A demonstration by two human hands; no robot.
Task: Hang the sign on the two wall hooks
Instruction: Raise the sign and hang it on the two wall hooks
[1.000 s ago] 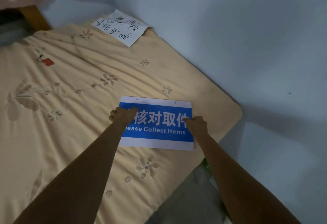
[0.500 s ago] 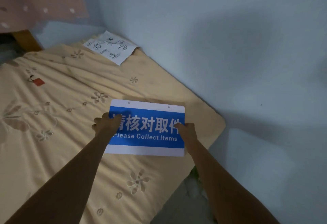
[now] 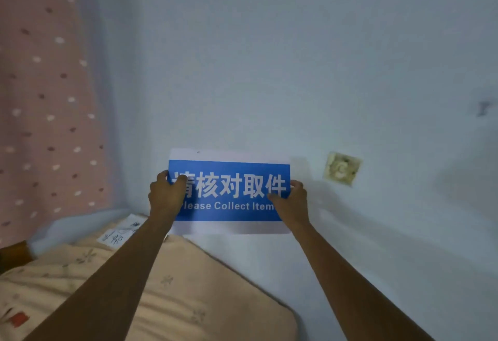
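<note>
1. Pale wall fills the view, bed below.
2. Left hand and right hand each grip an end of the sign, held up clear of the bed.
3. No hooks visible; hanging still to do.

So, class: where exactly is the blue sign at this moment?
In the head view the blue sign sits centre frame, held up against the pale wall by the left hand and right hand, above the bed's corner.
</note>
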